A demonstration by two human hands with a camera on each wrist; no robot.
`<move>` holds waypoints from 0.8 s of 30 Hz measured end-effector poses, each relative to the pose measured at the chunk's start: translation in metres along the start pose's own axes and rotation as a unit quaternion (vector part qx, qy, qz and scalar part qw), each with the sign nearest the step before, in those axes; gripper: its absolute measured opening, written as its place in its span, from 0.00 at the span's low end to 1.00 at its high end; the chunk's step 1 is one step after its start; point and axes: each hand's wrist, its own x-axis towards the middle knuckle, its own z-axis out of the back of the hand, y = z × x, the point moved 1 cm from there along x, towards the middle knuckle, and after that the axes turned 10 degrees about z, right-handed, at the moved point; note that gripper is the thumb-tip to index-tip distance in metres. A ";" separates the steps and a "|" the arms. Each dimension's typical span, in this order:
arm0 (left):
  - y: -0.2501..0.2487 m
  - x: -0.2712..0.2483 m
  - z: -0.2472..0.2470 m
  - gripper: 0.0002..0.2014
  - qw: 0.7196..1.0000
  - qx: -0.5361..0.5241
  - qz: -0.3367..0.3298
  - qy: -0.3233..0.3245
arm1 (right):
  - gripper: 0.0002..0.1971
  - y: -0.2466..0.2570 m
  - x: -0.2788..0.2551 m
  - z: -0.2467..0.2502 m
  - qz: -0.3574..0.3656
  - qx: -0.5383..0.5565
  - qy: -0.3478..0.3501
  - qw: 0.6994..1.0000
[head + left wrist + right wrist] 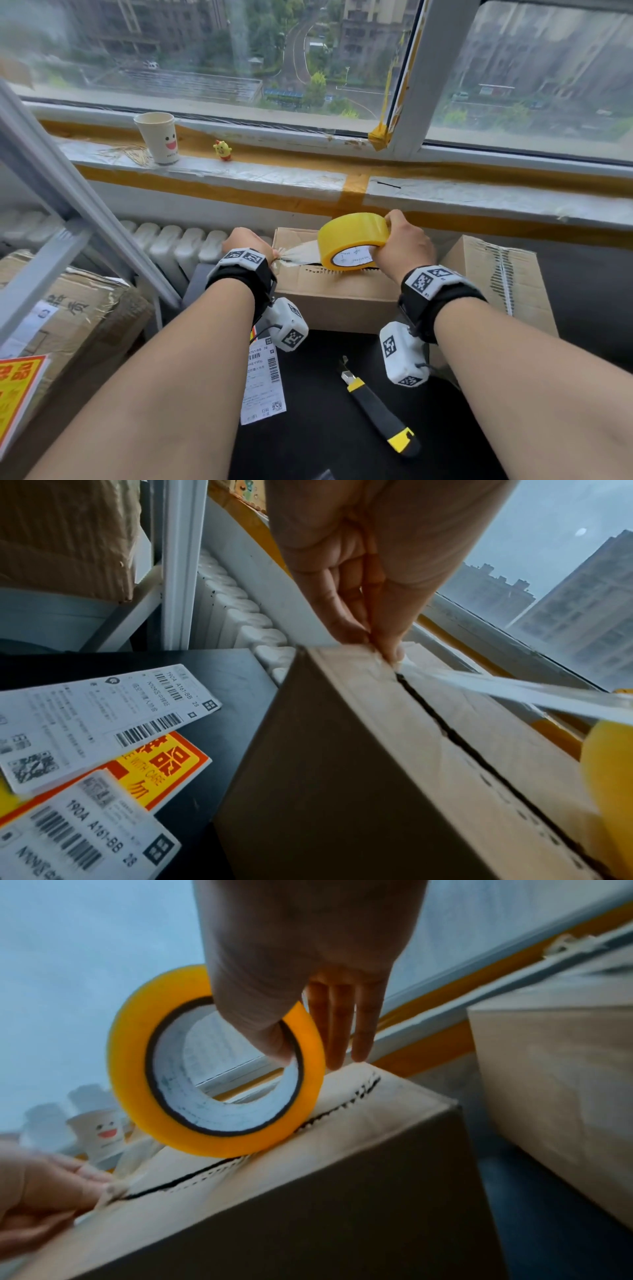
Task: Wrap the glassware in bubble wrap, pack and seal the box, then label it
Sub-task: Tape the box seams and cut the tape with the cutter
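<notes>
A closed brown cardboard box (pixel 335 294) sits on the dark table with its top seam open as a dark slit (pixel 455 739). My right hand (pixel 387 236) grips a yellow tape roll (pixel 352 240) standing on the box top, thumb through the core (pixel 274 1042) and fingers (pixel 346 1026) behind the roll. A clear strip of tape (pixel 298 253) stretches from the roll to the box's left edge. There my left hand (pixel 274 256) pinches the tape end against the edge, fingertips (pixel 390 650) on the corner. The glassware is hidden.
A black and yellow utility knife (pixel 380 411) and a shipping label (pixel 262 383) lie on the table in front. A fragile sticker (pixel 157 772) lies beside more labels. A second box (pixel 496 284) stands at right. A paper cup (pixel 159 137) and a toy chick (pixel 222 150) stand on the windowsill.
</notes>
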 end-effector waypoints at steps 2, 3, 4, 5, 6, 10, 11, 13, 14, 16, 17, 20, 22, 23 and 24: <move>0.001 0.004 -0.002 0.14 1.000 -0.001 0.006 0.000 | 0.10 -0.004 -0.002 -0.009 -0.040 0.059 0.015 0.997; 0.002 0.006 -0.002 0.14 1.000 -0.001 0.012 0.004 | 0.08 -0.004 -0.003 -0.013 -0.056 0.083 0.018 0.995; 0.003 0.009 -0.003 0.14 1.000 -0.004 0.017 0.010 | 0.08 -0.004 -0.004 -0.015 -0.066 0.095 0.017 0.993; 0.003 0.009 -0.002 0.13 0.999 -0.008 0.027 0.020 | 0.07 -0.003 -0.005 -0.016 -0.070 0.096 0.015 0.993; 0.003 0.012 -0.002 0.13 0.999 -0.009 0.036 0.031 | 0.07 -0.002 -0.005 -0.016 -0.068 0.088 0.013 0.994; 0.009 0.050 -0.014 0.15 0.991 -0.007 0.071 0.113 | 0.09 -0.004 -0.010 -0.004 -0.022 -0.012 0.015 1.000; 0.010 0.055 -0.014 0.14 0.989 -0.010 0.078 0.123 | 0.10 -0.007 -0.012 0.002 -0.019 -0.040 0.011 0.999; 0.006 0.043 -0.007 0.11 0.991 -0.026 0.070 0.108 | 0.11 -0.017 -0.016 0.016 -0.027 -0.079 -0.002 0.997; 0.005 0.039 -0.006 0.10 0.992 -0.027 0.068 0.100 | 0.12 -0.022 -0.017 0.023 -0.028 -0.095 -0.007 0.995; 0.004 0.031 -0.005 0.11 0.994 -0.008 0.058 0.095 | 0.15 -0.030 -0.017 0.031 -0.017 -0.123 -0.014 0.992; 0.004 0.031 -0.006 0.12 0.994 -0.006 0.058 0.092 | 0.15 -0.032 -0.017 0.031 -0.020 -0.123 -0.020 0.992; 0.005 0.036 -0.009 0.13 0.992 -0.030 0.074 0.100 | 0.12 -0.035 -0.016 0.025 -0.085 -0.042 -0.062 0.994; 0.008 0.045 -0.014 0.16 0.987 -0.038 0.099 0.124 | 0.07 -0.039 -0.015 0.017 -0.139 0.041 -0.065 0.987; 0.010 0.054 -0.019 0.17 0.984 -0.046 0.106 0.136 | 0.05 -0.042 -0.014 0.012 -0.157 0.076 -0.051 0.983; 0.012 0.064 -0.023 0.18 0.983 -0.048 0.107 0.144 | 0.04 -0.044 -0.012 0.007 -0.173 0.105 -0.034 0.979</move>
